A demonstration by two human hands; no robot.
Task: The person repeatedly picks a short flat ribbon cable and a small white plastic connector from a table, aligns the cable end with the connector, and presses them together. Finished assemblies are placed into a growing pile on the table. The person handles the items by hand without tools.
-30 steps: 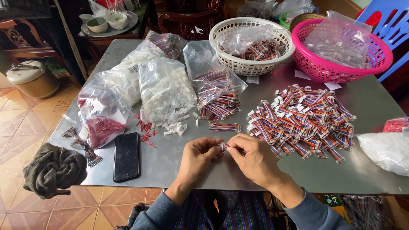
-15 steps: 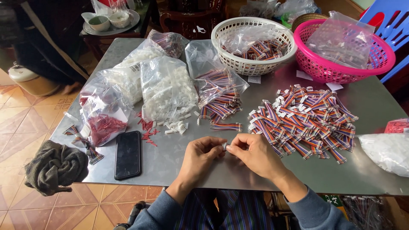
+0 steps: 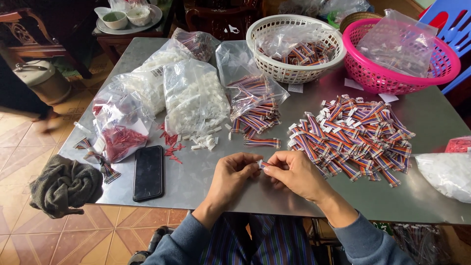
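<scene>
Both hands meet at the near edge of the worktop [image 3: 422, 118] — left hand [image 3: 234, 172] and right hand [image 3: 293, 172] each pinched shut on one small cable piece [image 3: 262, 164], apparently fitting its connector; steady alignment matters.

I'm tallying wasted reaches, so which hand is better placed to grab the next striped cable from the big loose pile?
Probably the right hand. The loose pile of striped cables lies just beyond it on the right side of the table, while the left hand would have to cross over. Both hands are pinching one small cable piece.

Hands [image 3: 265, 172] hide most of tiny cable piece [image 3: 263, 164]; details unclear.
</scene>
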